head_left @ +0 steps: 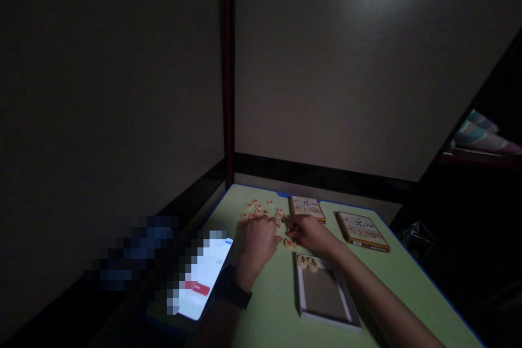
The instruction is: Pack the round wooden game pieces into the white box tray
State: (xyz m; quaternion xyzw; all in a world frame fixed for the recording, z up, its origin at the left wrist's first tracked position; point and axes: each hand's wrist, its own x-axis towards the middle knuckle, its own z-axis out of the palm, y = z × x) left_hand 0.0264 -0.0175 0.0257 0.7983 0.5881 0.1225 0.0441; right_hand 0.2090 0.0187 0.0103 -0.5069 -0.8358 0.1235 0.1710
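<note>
Round Chinese chess pieces point(258, 206), many with red characters, lie scattered at the far left of the green table. My left hand point(260, 242), with a dark band at the wrist, reaches over the near edge of this group. Its thumb stands apart from the fingers, whose tips are partly hidden among the pieces. Just to its right, my right hand point(305, 231) has curled fingers close to the pieces; what they grip, if anything, is hidden. Below the hands rests an open box tray point(300, 296) with two dark-lettered pieces point(312, 265) at its far left corner.
A flat printed box point(306, 209) lies behind my right hand, and a second printed box point(362, 231) is farther right. At the table's left edge a lit phone point(204, 280) lies partly pixelated. Walls point(326, 76) close in the table at the back and left.
</note>
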